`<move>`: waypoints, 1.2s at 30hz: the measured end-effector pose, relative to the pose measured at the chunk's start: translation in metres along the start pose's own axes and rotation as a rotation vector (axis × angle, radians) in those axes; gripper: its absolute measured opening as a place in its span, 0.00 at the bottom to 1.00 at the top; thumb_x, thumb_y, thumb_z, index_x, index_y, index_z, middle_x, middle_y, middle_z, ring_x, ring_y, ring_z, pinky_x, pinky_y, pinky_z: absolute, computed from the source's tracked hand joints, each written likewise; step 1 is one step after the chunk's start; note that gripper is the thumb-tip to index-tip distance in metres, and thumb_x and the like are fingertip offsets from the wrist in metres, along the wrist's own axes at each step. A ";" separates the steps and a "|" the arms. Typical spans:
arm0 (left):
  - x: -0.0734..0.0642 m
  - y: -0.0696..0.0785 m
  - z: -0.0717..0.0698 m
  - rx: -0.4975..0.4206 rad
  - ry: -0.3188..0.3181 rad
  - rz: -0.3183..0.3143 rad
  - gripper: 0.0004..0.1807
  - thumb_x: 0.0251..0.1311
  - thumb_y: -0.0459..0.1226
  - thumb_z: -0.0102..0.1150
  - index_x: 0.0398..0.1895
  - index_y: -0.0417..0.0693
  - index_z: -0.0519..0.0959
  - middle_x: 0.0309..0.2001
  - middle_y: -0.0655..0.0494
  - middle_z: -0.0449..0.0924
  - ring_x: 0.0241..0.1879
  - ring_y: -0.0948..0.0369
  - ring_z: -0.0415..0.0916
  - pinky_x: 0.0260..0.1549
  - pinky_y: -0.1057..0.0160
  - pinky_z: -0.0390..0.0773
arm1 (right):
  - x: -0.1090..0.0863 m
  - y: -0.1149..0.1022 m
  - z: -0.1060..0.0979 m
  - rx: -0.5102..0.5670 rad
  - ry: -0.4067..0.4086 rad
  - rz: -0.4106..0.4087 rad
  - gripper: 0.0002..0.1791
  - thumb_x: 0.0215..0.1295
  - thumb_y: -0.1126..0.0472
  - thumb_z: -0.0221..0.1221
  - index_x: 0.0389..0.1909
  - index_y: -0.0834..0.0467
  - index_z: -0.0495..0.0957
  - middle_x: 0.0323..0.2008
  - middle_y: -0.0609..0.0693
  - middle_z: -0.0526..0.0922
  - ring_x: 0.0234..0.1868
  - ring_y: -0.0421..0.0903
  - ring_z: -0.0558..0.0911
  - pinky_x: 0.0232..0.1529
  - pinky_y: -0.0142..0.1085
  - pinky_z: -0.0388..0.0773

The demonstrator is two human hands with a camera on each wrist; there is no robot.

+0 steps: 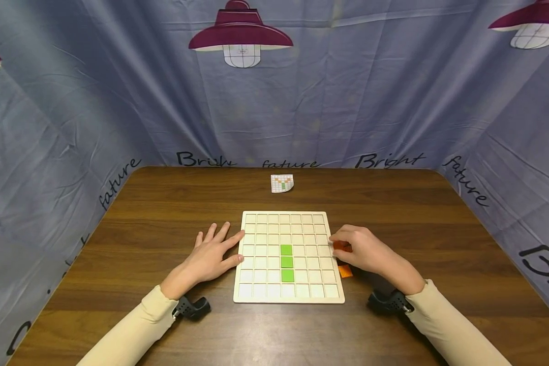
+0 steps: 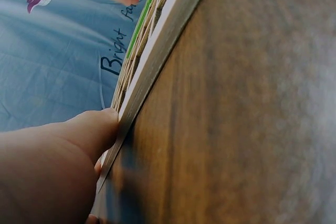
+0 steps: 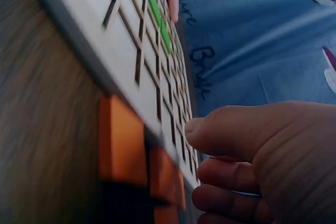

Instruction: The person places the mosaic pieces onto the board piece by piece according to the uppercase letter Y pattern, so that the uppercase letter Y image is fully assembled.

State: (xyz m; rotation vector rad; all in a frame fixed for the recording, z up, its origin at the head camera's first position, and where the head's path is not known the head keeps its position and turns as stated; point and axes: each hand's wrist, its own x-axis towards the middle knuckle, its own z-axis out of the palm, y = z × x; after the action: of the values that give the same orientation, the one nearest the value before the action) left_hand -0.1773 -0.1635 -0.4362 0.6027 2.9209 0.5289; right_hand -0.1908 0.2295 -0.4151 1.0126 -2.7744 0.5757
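Note:
A pale square grid board [image 1: 261, 292] lies on the table with three green tiles [image 1: 286, 262] in one column. My left hand [image 1: 208, 259] is spread flat at the board's left side, its index fingertip and thumb at the edge; the left wrist view shows that thumb [image 2: 102, 127] against the rim. On the other side, my right hand [image 1: 363, 249] hovers with bent fingers at the board's right edge, thumb and index apart. Orange tiles [image 1: 345, 271] lie beneath and beside it. In the right wrist view, several orange tiles [image 3: 123, 145] sit along the board's edge, outside the hand's fingers.
A small paper card [image 1: 281, 183] with a printed coloured grid lies beyond the board on the brown wooden table [image 1: 178, 198]. A blue-grey curtain [image 1: 274, 112] with printed lamps and lettering surrounds the table. Each wrist carries a black camera [image 1: 193, 308].

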 end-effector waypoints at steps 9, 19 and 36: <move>0.000 0.000 0.000 -0.004 0.003 -0.003 0.34 0.72 0.53 0.55 0.78 0.58 0.64 0.80 0.34 0.52 0.78 0.28 0.44 0.67 0.20 0.47 | -0.019 0.015 -0.007 -0.031 0.016 0.054 0.14 0.54 0.67 0.73 0.43 0.61 0.88 0.35 0.48 0.85 0.31 0.39 0.78 0.33 0.32 0.78; 0.000 0.001 -0.001 -0.006 -0.006 -0.002 0.34 0.73 0.53 0.55 0.79 0.58 0.64 0.80 0.34 0.51 0.78 0.28 0.44 0.68 0.21 0.46 | -0.026 0.024 -0.007 -0.055 0.020 0.043 0.14 0.52 0.66 0.73 0.42 0.61 0.88 0.35 0.48 0.85 0.32 0.40 0.78 0.33 0.33 0.78; 0.000 0.000 0.000 -0.002 -0.005 0.005 0.34 0.72 0.53 0.55 0.79 0.58 0.64 0.80 0.34 0.51 0.78 0.28 0.44 0.67 0.20 0.46 | -0.025 0.024 -0.005 -0.064 -0.038 0.052 0.15 0.54 0.68 0.72 0.44 0.61 0.88 0.37 0.48 0.87 0.34 0.41 0.81 0.37 0.37 0.82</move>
State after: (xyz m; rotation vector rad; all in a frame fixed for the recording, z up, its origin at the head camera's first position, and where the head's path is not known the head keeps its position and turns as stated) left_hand -0.1774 -0.1632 -0.4363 0.6109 2.9143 0.5307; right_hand -0.1868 0.2633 -0.4246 0.9510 -2.8399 0.4762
